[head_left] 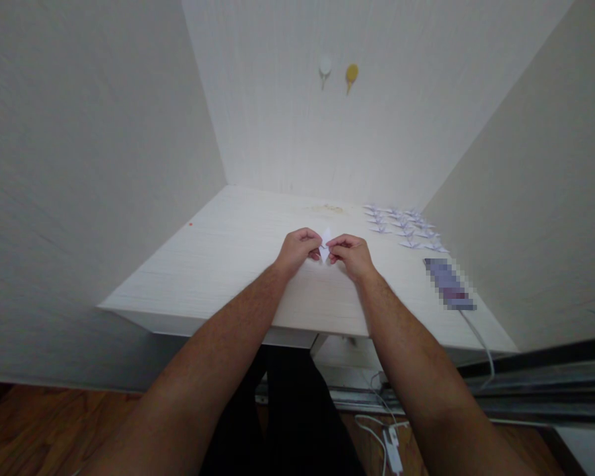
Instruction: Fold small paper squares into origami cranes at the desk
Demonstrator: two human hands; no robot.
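A small white folded paper piece (326, 240) is pinched between both my hands above the middle of the pale wooden table (218, 258). My left hand (297, 248) is closed on its left side, fingers curled. My right hand (350, 252) is closed on its right side. Only the pointed top of the paper shows between my fingertips.
Several small folded paper cranes (404, 228) lie in rows at the table's back right. A phone (449, 283) with a white cable lies near the right edge. Walls close in on three sides, with two hooks (338, 73) on the back wall. Cables lie on the floor below.
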